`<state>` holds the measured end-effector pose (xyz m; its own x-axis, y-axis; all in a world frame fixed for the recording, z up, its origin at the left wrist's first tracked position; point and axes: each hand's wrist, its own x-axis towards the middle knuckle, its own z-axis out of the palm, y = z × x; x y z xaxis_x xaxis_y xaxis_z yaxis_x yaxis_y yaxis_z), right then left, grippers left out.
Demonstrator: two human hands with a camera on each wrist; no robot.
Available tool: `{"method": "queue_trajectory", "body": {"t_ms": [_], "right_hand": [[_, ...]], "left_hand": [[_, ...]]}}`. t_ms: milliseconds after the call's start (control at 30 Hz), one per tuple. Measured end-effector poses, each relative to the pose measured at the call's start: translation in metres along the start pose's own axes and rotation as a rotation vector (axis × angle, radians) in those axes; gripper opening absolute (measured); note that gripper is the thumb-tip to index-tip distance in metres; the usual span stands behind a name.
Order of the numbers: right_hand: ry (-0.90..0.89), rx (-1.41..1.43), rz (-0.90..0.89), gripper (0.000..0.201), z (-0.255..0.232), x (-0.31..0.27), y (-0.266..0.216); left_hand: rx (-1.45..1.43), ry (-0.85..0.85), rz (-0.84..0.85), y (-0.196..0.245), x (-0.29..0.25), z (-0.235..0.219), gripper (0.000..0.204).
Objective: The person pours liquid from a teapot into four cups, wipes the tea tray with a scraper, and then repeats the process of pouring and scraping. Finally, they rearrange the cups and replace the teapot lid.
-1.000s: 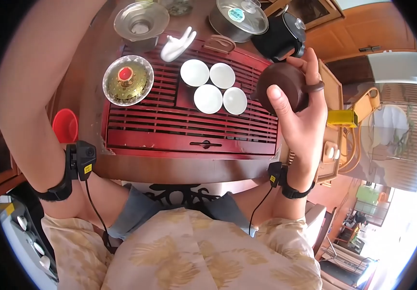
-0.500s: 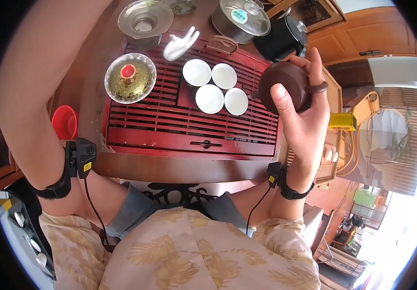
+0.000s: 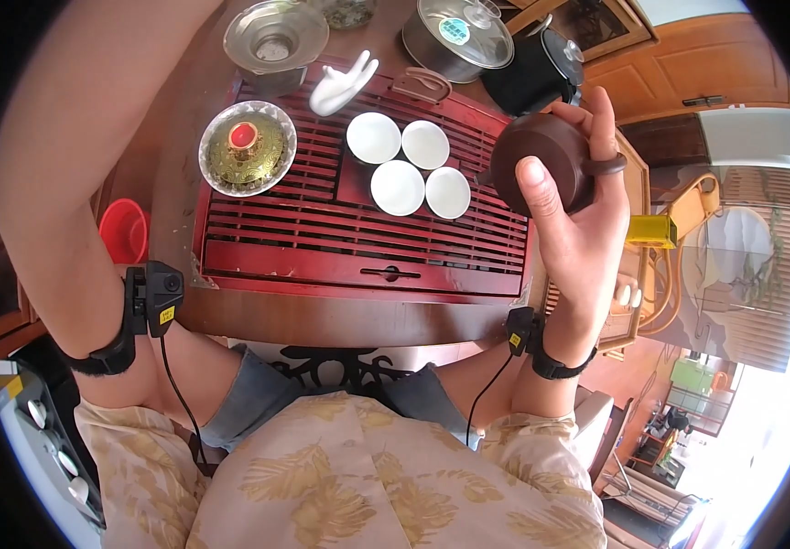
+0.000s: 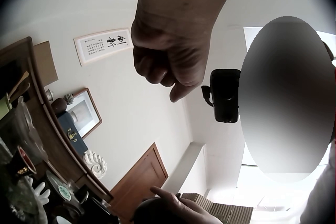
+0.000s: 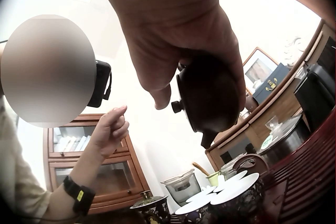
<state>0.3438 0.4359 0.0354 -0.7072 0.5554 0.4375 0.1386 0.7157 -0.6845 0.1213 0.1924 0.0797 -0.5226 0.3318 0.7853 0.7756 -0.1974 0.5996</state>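
My right hand (image 3: 580, 238) grips a dark brown teapot (image 3: 534, 169), its thumb across the body and its handle (image 3: 607, 165) beside the fingers. The right wrist view shows the teapot (image 5: 210, 95) on its side above the tray, lid knob sideways and spout (image 5: 208, 140) down. Left of it, several white-lined teacups (image 3: 397, 188) stand grouped on a red slatted tea tray (image 3: 358, 285). My left hand (image 4: 170, 58) is raised with fingers curled and nothing visible in it; the head view shows only its arm (image 3: 65, 183).
A gold-lidded bowl (image 3: 253, 165) sits at the tray's left. Behind are a metal strainer (image 3: 276, 38), a white hand-shaped ornament (image 3: 342, 84), a brown loop-shaped piece (image 3: 422, 84), a glass-lidded pot (image 3: 459, 41) and a black kettle (image 3: 537, 73). A red bucket (image 3: 123, 231) stands lower left.
The head view has shifted slightly. My right hand keeps its hold on the teapot, which stays nearly in place right of the teacups; the left arm barely moves.
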Motion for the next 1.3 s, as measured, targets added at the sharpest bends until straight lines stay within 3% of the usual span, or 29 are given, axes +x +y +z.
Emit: {"method": "queue_trajectory", "body": {"t_ms": [1300], "right_hand": [[0.011, -0.005, 0.003, 0.108, -0.002, 0.0, -0.001]], "left_hand": [[0.102, -0.036, 0.009, 0.001, -0.003, -0.001, 0.039]]}}
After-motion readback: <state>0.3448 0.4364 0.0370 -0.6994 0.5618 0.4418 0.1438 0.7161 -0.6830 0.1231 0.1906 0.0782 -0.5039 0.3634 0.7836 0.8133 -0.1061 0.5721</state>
